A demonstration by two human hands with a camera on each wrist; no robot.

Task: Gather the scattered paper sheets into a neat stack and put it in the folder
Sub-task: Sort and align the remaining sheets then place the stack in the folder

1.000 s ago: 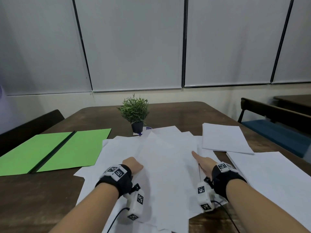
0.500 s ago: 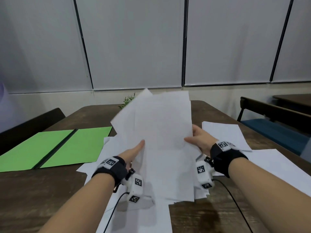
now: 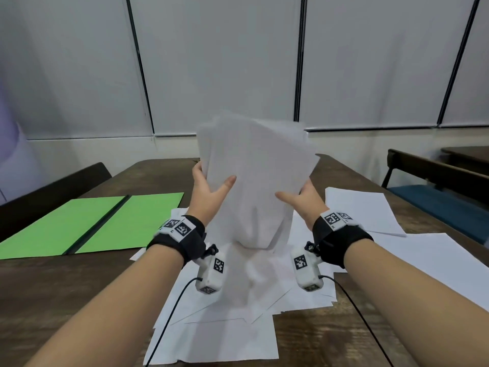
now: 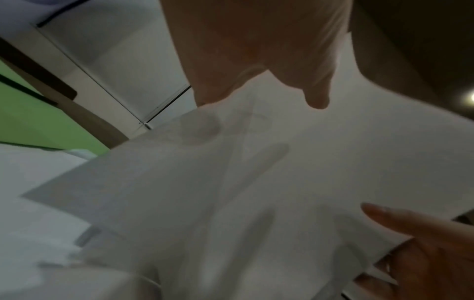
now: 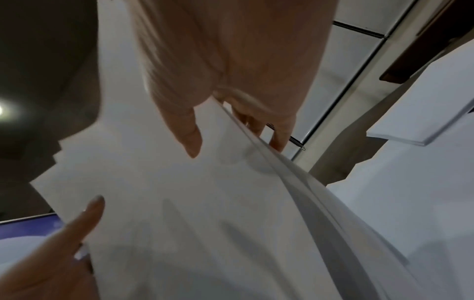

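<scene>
A bundle of white paper sheets (image 3: 254, 176) stands upright above the table, its edges uneven. My left hand (image 3: 209, 193) grips its left edge, thumb in front, fingers behind. My right hand (image 3: 299, 201) grips its right edge the same way. In the right wrist view the thumb lies on the front of the bundle (image 5: 205, 192) and the fingers reach behind it. The left wrist view shows the bundle (image 4: 256, 182) from below, blurred. More loose sheets (image 3: 232, 313) lie on the table under my hands. The open green folder (image 3: 87, 226) lies flat at the left.
Two more piles of white sheets lie on the brown table (image 3: 66, 287) to the right, one far (image 3: 362, 210) and one near (image 3: 423, 260). A dark chair (image 3: 58, 186) stands at the left and a bench with a blue seat (image 3: 436, 197) at the right.
Both hands took hold of several sheets that lay flat and raised them upright. The bundle is now higher and hides the small plant behind it.
</scene>
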